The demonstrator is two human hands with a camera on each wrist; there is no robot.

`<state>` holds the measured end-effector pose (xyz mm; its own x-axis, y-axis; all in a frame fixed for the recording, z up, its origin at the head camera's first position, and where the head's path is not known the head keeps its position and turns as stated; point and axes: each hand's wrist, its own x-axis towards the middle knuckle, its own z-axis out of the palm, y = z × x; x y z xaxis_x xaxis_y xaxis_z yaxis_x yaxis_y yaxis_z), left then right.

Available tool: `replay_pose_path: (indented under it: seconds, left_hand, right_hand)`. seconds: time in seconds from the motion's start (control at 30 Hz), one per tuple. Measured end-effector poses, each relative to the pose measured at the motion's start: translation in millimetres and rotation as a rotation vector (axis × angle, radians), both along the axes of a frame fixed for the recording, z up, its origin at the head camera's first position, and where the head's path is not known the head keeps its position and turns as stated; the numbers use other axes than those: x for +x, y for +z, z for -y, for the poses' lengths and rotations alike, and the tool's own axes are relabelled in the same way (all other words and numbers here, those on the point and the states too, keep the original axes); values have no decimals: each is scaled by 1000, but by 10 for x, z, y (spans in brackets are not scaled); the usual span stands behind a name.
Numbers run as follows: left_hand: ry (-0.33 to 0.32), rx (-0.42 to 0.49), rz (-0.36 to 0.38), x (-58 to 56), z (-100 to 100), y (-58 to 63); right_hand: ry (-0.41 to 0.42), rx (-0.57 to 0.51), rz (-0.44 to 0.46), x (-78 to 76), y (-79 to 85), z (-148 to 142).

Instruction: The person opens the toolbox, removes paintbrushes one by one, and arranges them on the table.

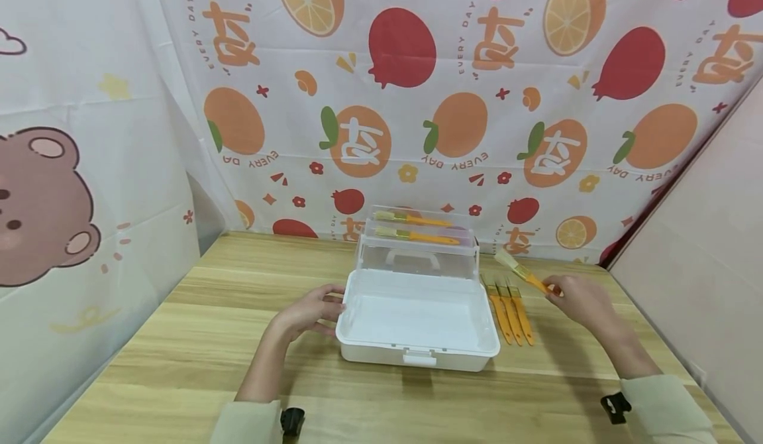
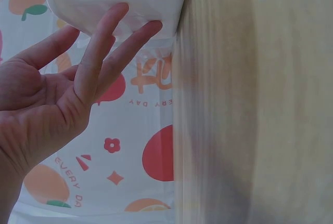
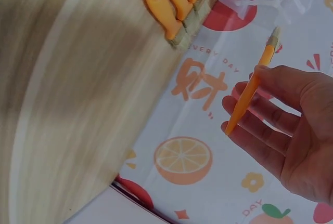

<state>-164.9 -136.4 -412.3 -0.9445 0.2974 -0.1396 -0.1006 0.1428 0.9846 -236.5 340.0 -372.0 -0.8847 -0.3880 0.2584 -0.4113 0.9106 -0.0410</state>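
Observation:
A white plastic box (image 1: 381,354) stands with its lid up, its inner base showing bare. My left hand (image 1: 310,311) touches the box's left side; the left wrist view shows fairly straight fingers (image 2: 93,57) against its wall. To the right of the box, my right hand (image 1: 581,301) pinches a paintbrush (image 1: 524,275) by its orange handle, pale bristles pointing up and left. In the right wrist view that brush (image 3: 252,86) lies between thumb and fingertips, above the table. Three similar paintbrushes (image 1: 511,315) lie side by side under it, close to the box's right wall.
Two more orange-handled brushes (image 1: 426,237) rest in the clear tiers raised behind the box (image 1: 369,258). The wooden table (image 1: 238,318) meets a fruit-print cloth (image 1: 405,146) at the back. White sheets hang at the left and right.

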Motion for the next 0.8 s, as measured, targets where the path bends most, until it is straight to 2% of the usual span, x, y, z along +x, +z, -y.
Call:
replay_pose_path:
  seconds: [0.3,0.5,0.8]
  left_hand:
    - [-1,-2,-4,-32,4,7]
    - [-1,-2,-8,-32,17,-9]
    - [-8,1,-13,-18,40,-33]
  right_hand:
    - [-70,-32,77,-74,-134,-70]
    - [-118,-65,114,-56,-243,-107]
    - [-216,-131,255,-34,-323,-117]
